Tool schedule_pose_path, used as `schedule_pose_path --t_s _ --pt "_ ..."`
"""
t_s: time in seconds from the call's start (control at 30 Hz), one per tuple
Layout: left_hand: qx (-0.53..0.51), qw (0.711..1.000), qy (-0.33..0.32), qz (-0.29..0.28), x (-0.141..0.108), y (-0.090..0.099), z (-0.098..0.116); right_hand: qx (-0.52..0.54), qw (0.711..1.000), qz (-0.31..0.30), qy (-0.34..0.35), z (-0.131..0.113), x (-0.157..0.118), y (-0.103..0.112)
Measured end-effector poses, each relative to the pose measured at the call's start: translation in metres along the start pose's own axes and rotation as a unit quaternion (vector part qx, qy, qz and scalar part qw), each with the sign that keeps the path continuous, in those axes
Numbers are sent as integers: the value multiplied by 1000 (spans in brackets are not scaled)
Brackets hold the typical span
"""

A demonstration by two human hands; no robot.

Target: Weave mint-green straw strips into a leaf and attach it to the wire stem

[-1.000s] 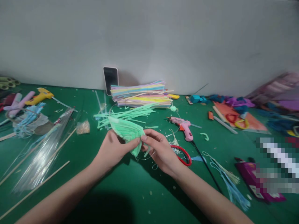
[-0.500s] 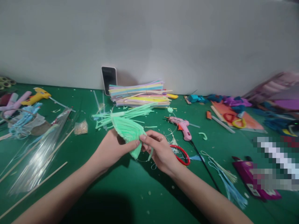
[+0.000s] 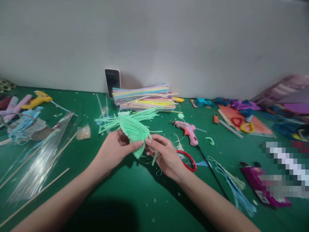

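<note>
A mint-green piece built of pipe cleaners laid side by side (image 3: 136, 130) is held up over the table between my two hands. My left hand (image 3: 114, 146) grips its left edge, thumb on the front face and fingers behind. At its right edge, my right hand (image 3: 164, 151) pinches the end of a pipe cleaner (image 3: 154, 158) between thumb and fingertips; a short tail of it hangs below. Loose green pipe cleaners (image 3: 147, 115) lie just behind the piece. The fingers behind the piece are partly hidden.
A bundle of multicoloured pipe cleaners (image 3: 145, 96) lies before a leaning phone (image 3: 113, 83). To the right are a pink glue gun (image 3: 188, 129), red-handled scissors (image 3: 190, 161) and tassels (image 3: 238, 190). Clear plastic sleeves (image 3: 45, 158), wooden sticks (image 3: 36, 198) and a yellow glue gun (image 3: 38, 100) are left.
The green piece has shifted slightly right and turned a little in my hands. My left thumb has slid up a little along its front. The things on the table stay put.
</note>
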State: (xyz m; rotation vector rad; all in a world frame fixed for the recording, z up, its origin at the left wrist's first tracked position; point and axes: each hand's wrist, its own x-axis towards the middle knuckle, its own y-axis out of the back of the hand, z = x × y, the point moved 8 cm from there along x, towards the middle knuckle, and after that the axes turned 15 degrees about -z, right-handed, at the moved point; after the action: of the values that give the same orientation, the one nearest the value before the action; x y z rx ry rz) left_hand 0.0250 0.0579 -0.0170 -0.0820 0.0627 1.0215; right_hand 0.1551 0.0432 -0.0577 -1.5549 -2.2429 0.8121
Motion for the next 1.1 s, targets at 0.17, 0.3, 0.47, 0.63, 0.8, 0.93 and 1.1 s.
schedule_pose_path --t_s 0.17,0.3,0.47,0.63,0.8,0.93,1.1 --pt "38 999 -5 33 -1 6 -2 -3 1000 -20 -22 4 2 -2" --pt "22 1000 -10 12 0 5 -2 -21 1000 -11 -18 3 1 -1" --pt "8 994 68 -90 0 -7 -10 -15 1000 -8 -11 0 0 -2" --pt "19 992 80 -92 0 -10 -11 -19 999 -27 -15 2 1 -3" --pt "22 997 76 -11 0 6 -12 -15 1000 -20 2 4 1 0" --pt "5 997 56 54 0 20 -10 -6 1000 -8 12 4 0 1" --pt "-22 997 43 57 3 20 -12 -56 997 9 45 0 0 3"
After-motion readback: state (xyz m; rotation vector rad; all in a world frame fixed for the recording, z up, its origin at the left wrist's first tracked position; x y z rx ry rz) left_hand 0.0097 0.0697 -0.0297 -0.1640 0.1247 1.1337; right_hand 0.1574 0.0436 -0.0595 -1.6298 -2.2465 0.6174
